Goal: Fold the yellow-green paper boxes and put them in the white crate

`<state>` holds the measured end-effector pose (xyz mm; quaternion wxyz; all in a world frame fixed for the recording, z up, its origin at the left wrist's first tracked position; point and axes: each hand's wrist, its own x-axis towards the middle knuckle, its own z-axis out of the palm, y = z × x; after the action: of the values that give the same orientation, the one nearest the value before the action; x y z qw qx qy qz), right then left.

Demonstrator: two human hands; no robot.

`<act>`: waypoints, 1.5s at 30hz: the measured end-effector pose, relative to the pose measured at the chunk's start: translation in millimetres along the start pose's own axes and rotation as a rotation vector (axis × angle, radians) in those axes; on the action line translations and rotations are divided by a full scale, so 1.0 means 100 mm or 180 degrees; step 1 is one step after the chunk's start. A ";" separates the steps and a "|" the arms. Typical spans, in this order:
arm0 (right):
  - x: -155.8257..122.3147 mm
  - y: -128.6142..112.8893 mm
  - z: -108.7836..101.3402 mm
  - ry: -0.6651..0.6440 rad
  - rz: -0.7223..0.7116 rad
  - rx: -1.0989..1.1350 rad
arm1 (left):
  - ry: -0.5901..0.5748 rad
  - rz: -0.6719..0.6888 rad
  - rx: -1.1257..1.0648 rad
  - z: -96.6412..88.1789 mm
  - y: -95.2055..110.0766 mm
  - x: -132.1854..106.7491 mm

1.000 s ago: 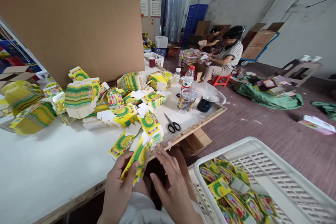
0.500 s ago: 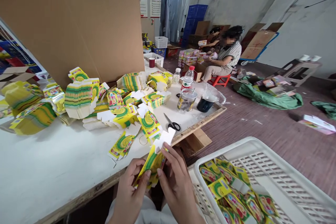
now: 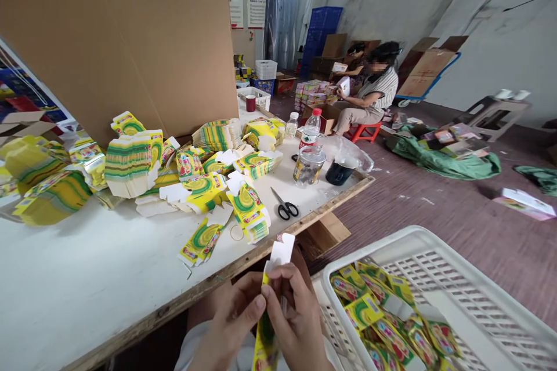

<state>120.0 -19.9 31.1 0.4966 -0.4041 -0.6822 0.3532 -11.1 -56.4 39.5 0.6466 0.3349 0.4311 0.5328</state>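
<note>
Between both hands, in front of the table edge, is a small yellow-green carton (image 3: 265, 333) with its white end flaps (image 3: 282, 250) sticking up. My left hand (image 3: 232, 316) pinches its left side with thumb and fingers. My right hand (image 3: 296, 313) grips the other side, its fingers bent near the flaps. The carton's lower part is partly hidden by the hands. On the white table (image 3: 108, 266), the nearest things are a small fanned stack of flat cartons (image 3: 248, 206), another few flat cartons (image 3: 205, 237) and black-handled scissors (image 3: 285, 207).
A white plastic basket (image 3: 418, 235) holding several yellow cartons stands at my right. Piles of flat cartons (image 3: 133, 165) lie before a large cardboard sheet (image 3: 130, 40). A glass jar (image 3: 308, 167), a bottle (image 3: 311, 127) and a dark mug (image 3: 340, 173) stand near the table corner. Two people (image 3: 376, 90) sit beyond.
Both hands have drawn the carton down and closer to me. It has turned more upright, showing a narrow side, and my right fingers have moved in by the flaps.
</note>
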 end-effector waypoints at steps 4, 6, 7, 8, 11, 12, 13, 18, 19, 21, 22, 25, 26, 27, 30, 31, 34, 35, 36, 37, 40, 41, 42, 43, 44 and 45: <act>-0.02 -0.03 0.00 0.0154 0.0082 -0.0027 | -0.0103 -0.0274 -0.0481 0.12 -0.15 0.02; -0.02 -0.03 -0.01 0.0227 0.0147 -0.0044 | -0.0163 -0.0316 -0.0547 0.15 -0.21 0.03; -0.01 -0.02 -0.01 0.0247 0.0154 -0.0063 | -0.0154 -0.0312 -0.0556 0.15 -0.23 0.04; 0.00 -0.02 -0.01 0.0265 0.0142 -0.0080 | -0.0115 -0.0297 -0.0565 0.15 -0.24 0.05; 0.04 0.01 -0.03 0.0397 0.0037 -0.0157 | 0.0163 -0.0229 -0.0620 0.08 -0.25 0.10; 0.06 0.02 -0.04 0.0458 0.0014 -0.0220 | 0.0311 -0.0193 -0.0625 0.04 -0.25 0.11; 0.08 0.04 -0.05 0.0468 0.0016 -0.0284 | 0.0480 -0.0127 -0.0598 0.01 -0.24 0.13; 0.11 0.11 -0.05 -0.0554 0.0384 -0.0207 | 0.1114 0.0280 -0.0064 -0.08 -0.21 0.14; 0.10 0.12 -0.04 -0.0646 0.0442 -0.0205 | 0.1116 0.0296 0.0034 -0.08 -0.20 0.14; 0.08 0.15 -0.03 -0.0543 0.0508 -0.0273 | 0.1032 0.0317 0.0185 -0.08 -0.20 0.15; 0.07 0.17 -0.03 -0.0458 0.0529 -0.0295 | 0.0974 0.0338 0.0251 -0.08 -0.20 0.15; 0.05 0.22 -0.05 -0.0248 0.0656 -0.0209 | 0.0886 0.0437 0.0381 -0.09 -0.22 0.17; 0.05 0.23 -0.06 -0.0183 0.0692 -0.0134 | 0.0874 0.0459 0.0389 -0.09 -0.23 0.17; 0.05 0.24 -0.08 -0.0127 0.0700 -0.0054 | 0.0848 0.0471 0.0380 -0.10 -0.23 0.16; 0.06 0.26 -0.14 -0.0180 0.0581 0.0175 | 0.0625 0.0433 0.0308 -0.14 -0.21 0.13; 0.07 0.26 -0.16 -0.0283 0.0525 0.0238 | 0.0514 0.0407 0.0280 -0.16 -0.19 0.12; 0.09 0.25 -0.23 -0.0639 0.0442 0.0392 | 0.0222 0.0276 0.0248 -0.23 -0.13 0.10; 0.10 0.24 -0.26 -0.0723 0.0460 0.0428 | 0.0150 0.0217 0.0248 -0.25 -0.11 0.09; 0.11 0.23 -0.28 -0.0798 0.0503 0.0453 | 0.0082 0.0157 0.0247 -0.27 -0.09 0.09; 0.13 0.22 -0.29 -0.0864 0.0561 0.0463 | 0.0021 0.0095 0.0241 -0.29 -0.08 0.08; 0.16 0.16 -0.33 -0.0997 0.0687 0.0385 | -0.0170 0.0000 0.0164 -0.30 -0.08 0.07; 0.17 0.14 -0.34 -0.1017 0.0679 0.0336 | -0.0210 -0.0009 0.0155 -0.30 -0.09 0.06; 0.18 0.13 -0.35 -0.1020 0.0649 0.0286 | -0.0232 -0.0012 0.0164 -0.29 -0.10 0.06; 0.19 0.11 -0.35 -0.0998 0.0607 0.0243 | -0.0248 -0.0023 0.0189 -0.28 -0.10 0.05; 0.20 0.11 -0.35 -0.0945 0.0554 0.0212 | -0.0253 -0.0049 0.0236 -0.26 -0.11 0.05; 0.20 0.11 -0.35 -0.0875 0.0501 0.0198 | -0.0251 -0.0079 0.0304 -0.25 -0.10 0.05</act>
<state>152.6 5.5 37.8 0.3816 -0.3886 -0.6987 0.4639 -29.8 -54.4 18.9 0.6530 0.3807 0.4343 0.4899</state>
